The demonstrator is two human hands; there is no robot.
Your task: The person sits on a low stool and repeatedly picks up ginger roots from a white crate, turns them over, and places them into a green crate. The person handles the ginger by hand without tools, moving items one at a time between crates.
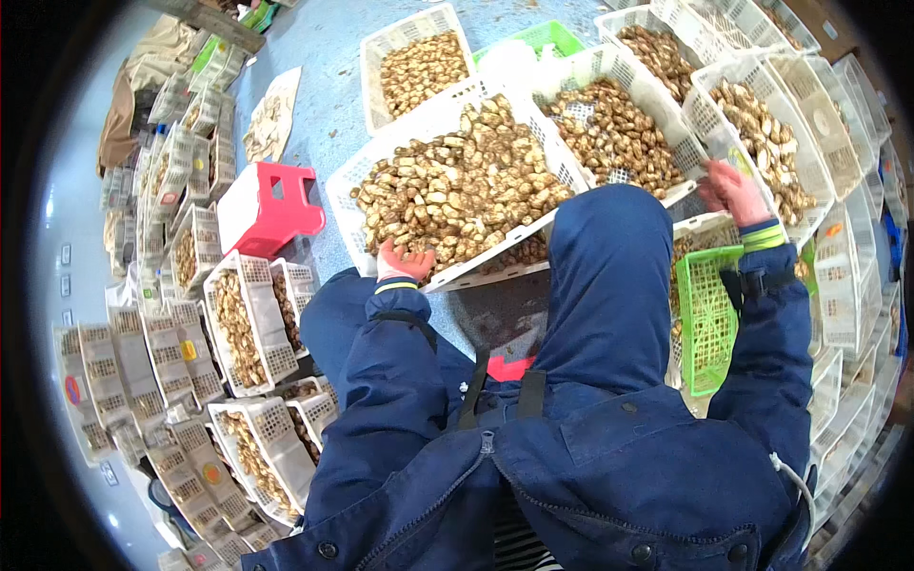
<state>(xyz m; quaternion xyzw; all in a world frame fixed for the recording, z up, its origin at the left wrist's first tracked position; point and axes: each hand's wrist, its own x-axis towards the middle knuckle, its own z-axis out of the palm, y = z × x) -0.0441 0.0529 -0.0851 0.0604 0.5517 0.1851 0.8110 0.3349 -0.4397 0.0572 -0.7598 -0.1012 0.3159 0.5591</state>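
A white plastic crate (345,205) in front of me is heaped with small brown-and-cream lumps (466,186), like bulbs or mushrooms. My left hand (404,261) is at its near left corner, fingers apart and slightly curled, beside the lumps; nothing shows in it. My right hand (731,193) hovers at the right, between a second crate of brown lumps (619,133) and a crate of longer, paler pieces (762,143). Its fingers are drawn together; whatever they may hold is too small to make out. Below that hand stands a green basket (708,319).
Stacked white crates (843,276) crowd the right side. More filled crates (252,324) stand in rows at the left. A red-and-white stool (271,205) and a flattened sack (273,114) are on the blue floor (324,57). Another filled crate (371,90) stands beyond the heaped one.
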